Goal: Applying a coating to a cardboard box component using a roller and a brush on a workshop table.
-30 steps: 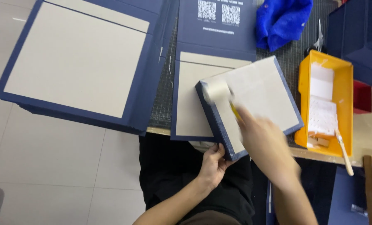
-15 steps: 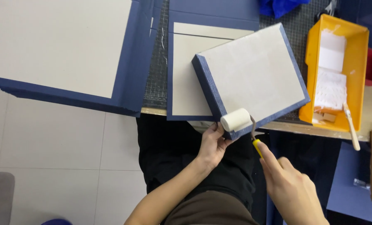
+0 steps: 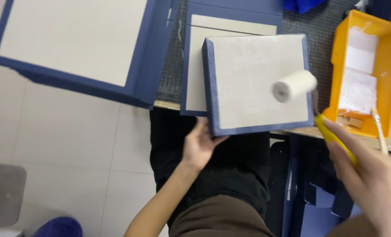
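One roller (image 3: 293, 85), one brush (image 3: 379, 130), one yellow tray (image 3: 365, 70) and three blue-edged boards are in view. The right hand (image 3: 373, 184) grips the roller's yellow handle; the white roll sits up and left of it, over the nearest board (image 3: 257, 83), its long axis running left-right, slightly tilted. The left hand (image 3: 200, 145) holds that board's near left corner.

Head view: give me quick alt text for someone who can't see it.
A person's right hand holds a yellow-handled paint roller over the grey face of a blue-edged board panel, while the left hand grips the panel's near corner. A yellow roller tray sits to the right, and a larger blue-bordered panel lies to the left.
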